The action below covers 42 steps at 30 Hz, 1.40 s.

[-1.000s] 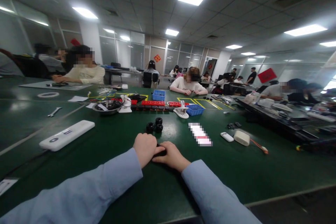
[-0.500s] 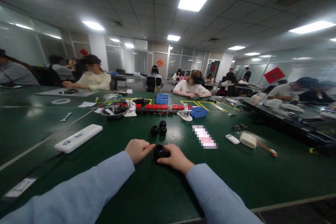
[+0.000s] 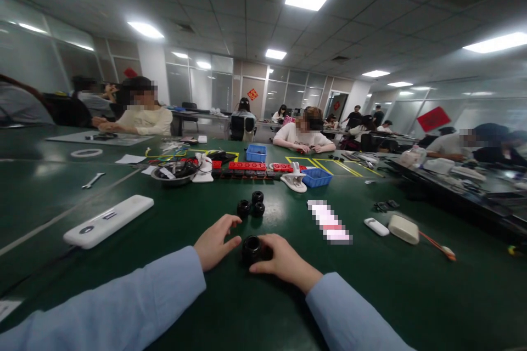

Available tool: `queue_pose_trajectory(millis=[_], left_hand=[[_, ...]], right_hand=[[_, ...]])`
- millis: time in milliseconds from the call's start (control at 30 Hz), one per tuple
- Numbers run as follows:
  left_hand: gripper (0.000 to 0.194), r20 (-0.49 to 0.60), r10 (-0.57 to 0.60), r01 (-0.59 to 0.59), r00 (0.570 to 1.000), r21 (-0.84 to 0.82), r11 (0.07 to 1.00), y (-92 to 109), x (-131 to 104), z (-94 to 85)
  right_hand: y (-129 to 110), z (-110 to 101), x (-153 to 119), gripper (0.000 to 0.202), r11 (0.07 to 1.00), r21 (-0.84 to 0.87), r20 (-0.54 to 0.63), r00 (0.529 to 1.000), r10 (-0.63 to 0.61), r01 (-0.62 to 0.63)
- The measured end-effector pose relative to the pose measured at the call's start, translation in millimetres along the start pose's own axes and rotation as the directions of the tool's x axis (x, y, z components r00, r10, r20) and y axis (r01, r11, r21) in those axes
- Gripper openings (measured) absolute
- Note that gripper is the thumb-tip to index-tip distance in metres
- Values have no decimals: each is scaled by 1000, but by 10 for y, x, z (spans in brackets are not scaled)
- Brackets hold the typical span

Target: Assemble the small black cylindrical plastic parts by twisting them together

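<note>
On the green table (image 3: 230,307) in front of me stands a glossy black round part (image 3: 251,250), like a small wheel with a hole in its top. My right hand (image 3: 284,261) curls around its right side, thumb at the near side and fingers behind. To the left of it is my left hand (image 3: 214,241), thumb and fingers apart, holding nothing. Three more black round parts (image 3: 244,208) of the same look are grouped just beyond my hands.
Farther back lie red blocks (image 3: 247,166) in a row, blue bins (image 3: 317,177), a metal bowl (image 3: 173,174) of parts and white clamps (image 3: 295,178). A white power strip (image 3: 109,220) and a wrench (image 3: 94,180) are left; a cream case (image 3: 403,229) is right. A person (image 3: 304,134) sits opposite.
My left hand has let its fingertips off the black round part and opened, moving slightly left. The right hand stays around the part. The camera view has shifted a little.
</note>
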<state>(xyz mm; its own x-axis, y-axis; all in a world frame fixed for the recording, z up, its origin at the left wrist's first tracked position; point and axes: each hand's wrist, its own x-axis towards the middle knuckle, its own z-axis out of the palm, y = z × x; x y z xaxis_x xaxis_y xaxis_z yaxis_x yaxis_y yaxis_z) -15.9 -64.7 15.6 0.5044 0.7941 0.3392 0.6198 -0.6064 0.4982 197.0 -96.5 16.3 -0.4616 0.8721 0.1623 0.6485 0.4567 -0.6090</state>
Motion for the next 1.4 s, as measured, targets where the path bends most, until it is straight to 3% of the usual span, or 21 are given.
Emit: queue_pose_trajectory(millis=[100, 167, 300, 467, 567, 667, 767, 933, 1100, 1400], left_hand=[[66, 56, 2, 2, 998, -57, 998, -33, -17, 49], [76, 100, 13, -7, 995, -60, 998, -30, -29, 71], [84, 117, 6, 0, 993, -54, 999, 6, -30, 77], [86, 121, -5, 13, 993, -63, 998, 48, 8, 84], [80, 124, -11, 18, 992, -50, 999, 64, 23, 110], [70, 149, -1, 8, 989, -47, 999, 69, 28, 134], [63, 182, 16, -8, 983, -41, 999, 69, 32, 138], [40, 265, 61, -48, 962, -54, 997, 90, 56, 122], [23, 283, 74, -49, 956, -94, 994, 91, 72, 131], [27, 288, 94, -66, 953, -105, 992, 89, 76, 122]], right_hand=[[-2, -16, -15, 70, 987, 140, -26, 996, 89, -85], [-18, -18, -31, 60, 986, 142, -110, 989, 101, -85], [-92, -23, -59, 43, 998, 53, -323, 946, -14, 32], [-214, -33, -64, 38, 991, -109, -426, 898, -113, 73], [-272, -18, -47, 30, 969, -223, -402, 896, -190, 106], [-306, 6, -20, 26, 929, -328, -273, 924, -268, 173], [-314, 20, 4, 26, 905, -383, -245, 924, -292, 184], [-300, 18, 25, 22, 920, -351, -244, 932, -269, 174], [-301, 15, 37, 18, 941, -305, -219, 950, -223, 150], [-316, -32, 20, 18, 944, -224, -191, 938, -288, 244]])
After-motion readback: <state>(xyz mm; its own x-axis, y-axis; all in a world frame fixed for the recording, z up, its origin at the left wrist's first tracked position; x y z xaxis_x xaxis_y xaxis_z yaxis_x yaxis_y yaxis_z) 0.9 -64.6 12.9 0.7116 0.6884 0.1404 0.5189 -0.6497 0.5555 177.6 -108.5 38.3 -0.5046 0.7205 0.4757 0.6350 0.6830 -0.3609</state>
